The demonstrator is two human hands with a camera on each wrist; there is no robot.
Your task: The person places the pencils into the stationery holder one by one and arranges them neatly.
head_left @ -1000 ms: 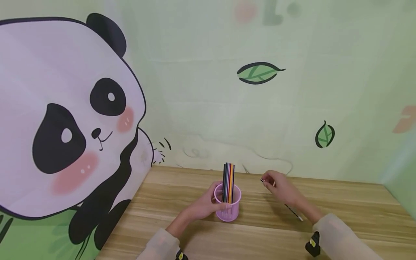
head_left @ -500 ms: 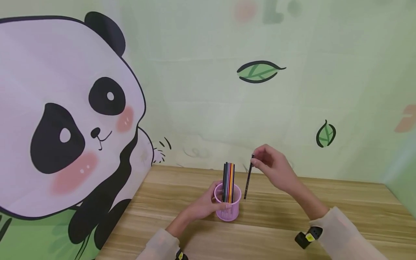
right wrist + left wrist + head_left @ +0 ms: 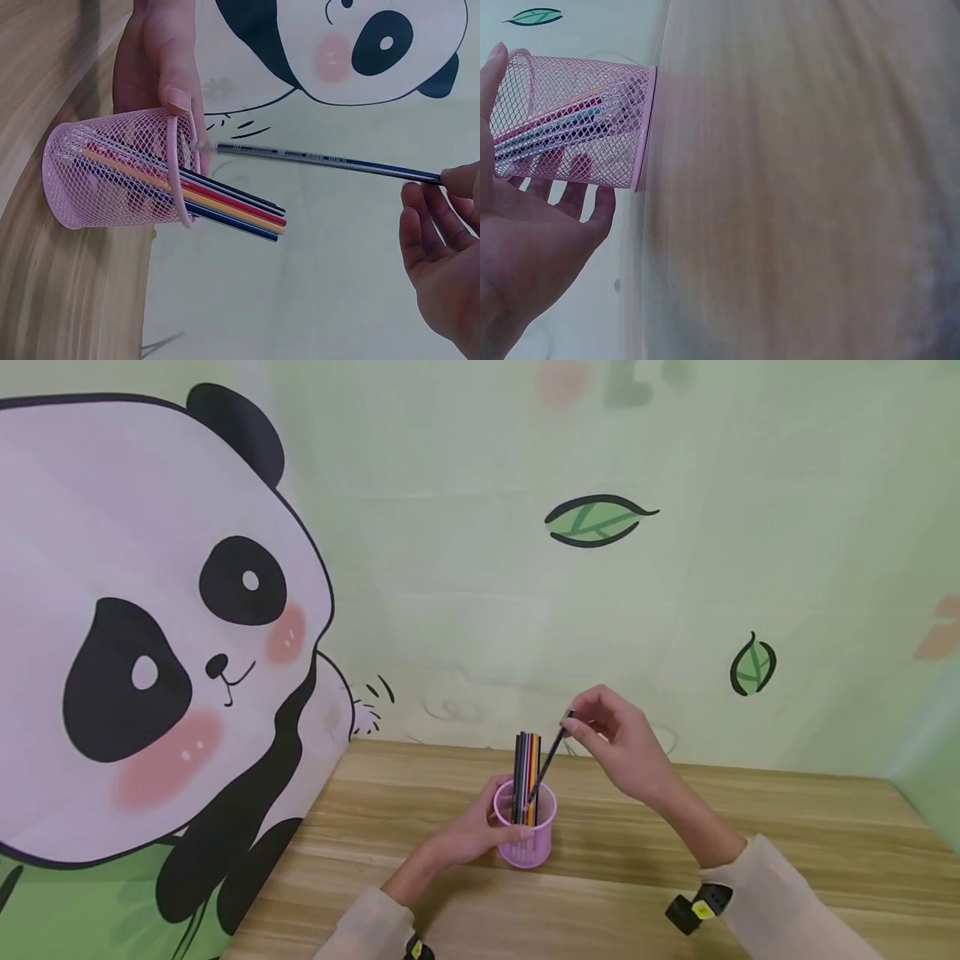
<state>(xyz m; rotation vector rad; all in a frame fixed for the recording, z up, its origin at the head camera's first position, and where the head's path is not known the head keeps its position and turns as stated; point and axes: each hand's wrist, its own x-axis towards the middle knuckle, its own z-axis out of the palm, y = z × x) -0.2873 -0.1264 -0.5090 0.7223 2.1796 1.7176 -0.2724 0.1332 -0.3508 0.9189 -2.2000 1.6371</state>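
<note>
A pink mesh pen cup (image 3: 525, 852) stands upright on the wooden table, gripped around its side by my left hand (image 3: 476, 827). Several pencils (image 3: 240, 210), among them dark, red and orange ones, lean together inside it and poke out over the rim. Between thumb and fingertips my right hand (image 3: 618, 739) pinches the end of a dark pencil (image 3: 322, 159), up and to the right of the cup. That pencil slants down to the left, its lower end at the cup's mouth. In the left wrist view, my left fingers curl behind the mesh (image 3: 577, 120).
The wooden table (image 3: 637, 877) meets a pale green wall (image 3: 450, 610) printed with leaves just behind the cup. A large panda picture (image 3: 150, 610) covers the wall at the left. Dark wrist cameras (image 3: 701, 906) sit at both sleeves.
My right hand has lifted the dark pencil off the table and carried it up and left, tilting its lower end over the cup. My left hand and the cup stay put.
</note>
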